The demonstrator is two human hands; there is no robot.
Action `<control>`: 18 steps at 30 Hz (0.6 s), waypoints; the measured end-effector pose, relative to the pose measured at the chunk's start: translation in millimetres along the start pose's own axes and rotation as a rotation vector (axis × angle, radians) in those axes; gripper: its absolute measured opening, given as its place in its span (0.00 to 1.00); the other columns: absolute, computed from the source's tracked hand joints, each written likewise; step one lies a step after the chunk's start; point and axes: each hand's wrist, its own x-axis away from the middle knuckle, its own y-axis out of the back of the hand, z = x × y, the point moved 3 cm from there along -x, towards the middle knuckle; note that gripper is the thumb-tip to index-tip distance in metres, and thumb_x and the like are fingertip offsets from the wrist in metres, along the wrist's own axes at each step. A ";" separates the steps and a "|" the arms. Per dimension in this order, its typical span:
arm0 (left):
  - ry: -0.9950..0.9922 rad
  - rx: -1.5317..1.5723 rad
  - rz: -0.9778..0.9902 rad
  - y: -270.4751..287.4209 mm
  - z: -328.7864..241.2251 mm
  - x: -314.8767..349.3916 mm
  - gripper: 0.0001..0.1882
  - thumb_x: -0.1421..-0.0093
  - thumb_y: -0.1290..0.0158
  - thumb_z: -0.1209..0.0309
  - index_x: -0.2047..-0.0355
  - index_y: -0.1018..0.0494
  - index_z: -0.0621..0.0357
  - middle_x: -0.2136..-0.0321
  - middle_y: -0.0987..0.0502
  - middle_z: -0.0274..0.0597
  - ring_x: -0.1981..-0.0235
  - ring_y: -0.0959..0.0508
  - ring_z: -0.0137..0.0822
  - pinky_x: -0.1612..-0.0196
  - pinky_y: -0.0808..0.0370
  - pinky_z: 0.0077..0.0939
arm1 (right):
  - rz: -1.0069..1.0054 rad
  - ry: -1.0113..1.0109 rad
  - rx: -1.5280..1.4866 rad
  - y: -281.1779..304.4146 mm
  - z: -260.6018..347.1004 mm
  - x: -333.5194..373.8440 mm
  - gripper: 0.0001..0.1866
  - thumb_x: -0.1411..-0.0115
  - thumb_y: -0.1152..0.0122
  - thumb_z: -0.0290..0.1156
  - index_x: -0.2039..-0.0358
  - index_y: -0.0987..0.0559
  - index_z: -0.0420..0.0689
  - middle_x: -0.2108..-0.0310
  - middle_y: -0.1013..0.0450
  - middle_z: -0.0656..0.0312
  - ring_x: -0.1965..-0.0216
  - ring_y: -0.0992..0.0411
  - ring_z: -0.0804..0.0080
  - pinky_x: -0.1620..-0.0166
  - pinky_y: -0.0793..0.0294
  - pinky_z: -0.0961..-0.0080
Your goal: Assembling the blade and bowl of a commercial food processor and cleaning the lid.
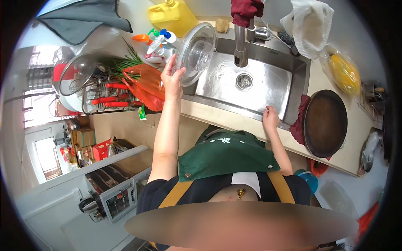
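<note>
Tilted up on its side at the sink's left end is a clear round bowl [200, 52], see-through like glass. My left hand [171, 80] grips its near-left rim, fingers along the outside and thumb toward the bowl. Over the sink's [226, 93] front edge, at the right, hangs my right hand [271, 118]. Its fingers are loosely curled together, and nothing shows in them. Wet patches shine on the steel basin around the round drain [244, 81]. Above the basin stands the faucet [240, 54], with a dark red cloth [247, 11] draped over its top.
Left of the sink are an orange-red plastic bag [146, 85] with green stalks, pump bottles [168, 37] and a yellow jug [171, 17]. At the right, a dark round pan [325, 123] lies on a dark red cloth, near a bagged yellow item [344, 72]. A white cloth [307, 27] hangs behind.
</note>
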 end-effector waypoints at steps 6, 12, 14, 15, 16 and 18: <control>-0.260 -0.100 0.055 -8.2 -63.7 9.1 0.28 0.62 0.51 0.82 0.55 0.38 0.71 0.56 0.35 0.47 0.54 0.36 0.34 0.51 0.41 0.25 | 0.059 0.034 0.089 4.2 13.2 3.4 0.08 0.51 0.52 0.30 0.70 0.28 0.42 0.70 0.33 0.58 0.67 0.33 0.60 0.66 0.34 0.67; -0.342 -0.107 0.134 -13.6 -102.2 25.9 0.29 0.63 0.52 0.85 0.55 0.38 0.69 0.57 0.33 0.46 0.56 0.34 0.34 0.51 0.39 0.26 | 0.031 0.073 0.119 6.6 11.7 7.2 0.08 0.51 0.52 0.30 0.71 0.28 0.42 0.70 0.33 0.57 0.68 0.33 0.60 0.66 0.33 0.67; -0.356 -0.100 0.130 -15.7 -110.6 32.0 0.29 0.63 0.52 0.86 0.55 0.38 0.68 0.58 0.33 0.45 0.56 0.33 0.34 0.52 0.38 0.26 | -0.042 0.095 0.127 9.0 12.2 7.7 0.08 0.50 0.53 0.31 0.72 0.28 0.42 0.72 0.33 0.57 0.69 0.33 0.59 0.67 0.34 0.66; -0.369 -0.100 0.139 -17.1 -113.9 34.7 0.29 0.63 0.52 0.86 0.55 0.38 0.68 0.58 0.33 0.45 0.56 0.33 0.34 0.52 0.38 0.26 | -0.007 0.096 0.110 8.1 12.1 7.8 0.08 0.50 0.53 0.31 0.72 0.28 0.42 0.72 0.33 0.57 0.69 0.33 0.59 0.67 0.34 0.66; -0.364 -0.107 0.146 -18.6 -116.1 36.9 0.29 0.63 0.52 0.86 0.55 0.38 0.67 0.58 0.33 0.45 0.57 0.33 0.33 0.53 0.38 0.25 | -0.010 0.103 0.105 8.4 11.9 8.0 0.08 0.50 0.53 0.31 0.73 0.27 0.42 0.72 0.33 0.57 0.69 0.33 0.59 0.67 0.34 0.66; -0.393 -0.115 0.150 -20.6 -120.2 40.8 0.29 0.63 0.52 0.86 0.55 0.38 0.67 0.58 0.33 0.45 0.57 0.33 0.33 0.53 0.38 0.25 | -0.014 0.110 0.098 9.0 11.3 8.7 0.08 0.50 0.53 0.31 0.73 0.27 0.42 0.72 0.33 0.57 0.69 0.33 0.59 0.67 0.34 0.66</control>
